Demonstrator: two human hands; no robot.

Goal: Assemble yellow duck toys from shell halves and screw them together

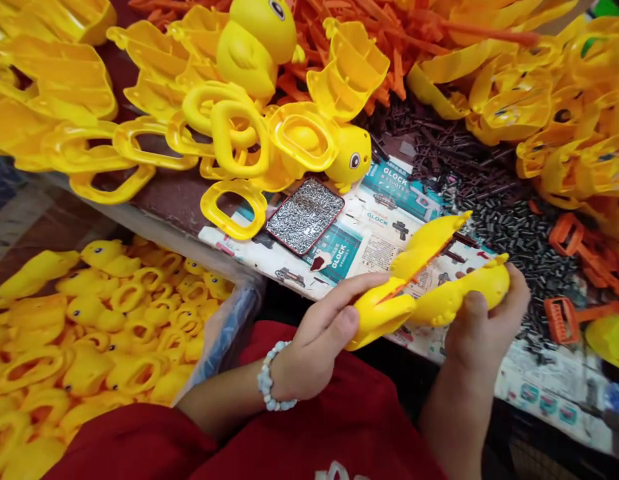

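Note:
In front of my red shirt I hold a yellow plastic duck toy (442, 293), with its shell halves spread apart at the far end. My left hand (319, 337), wearing a beaded bracelet, pinches the near end between thumb and fingers. At the other end, my right hand (484, 320) is wrapped round the lower half. An orange strip and a dark part show in the gap between the halves; how they are fixed I cannot tell. Beyond my left hand lies a shallow tray (306, 217) filled with small metal pieces. My hands are above the table's front edge.
Yellow shells and handle rings (234, 210) crowd the table's left. An upright duck (259, 50) stands behind them, before orange parts (349, 20). Black pieces (514, 243) and yellow shells (519, 93) lie right. A lined bin (222, 330) of yellow ducks stands lower left.

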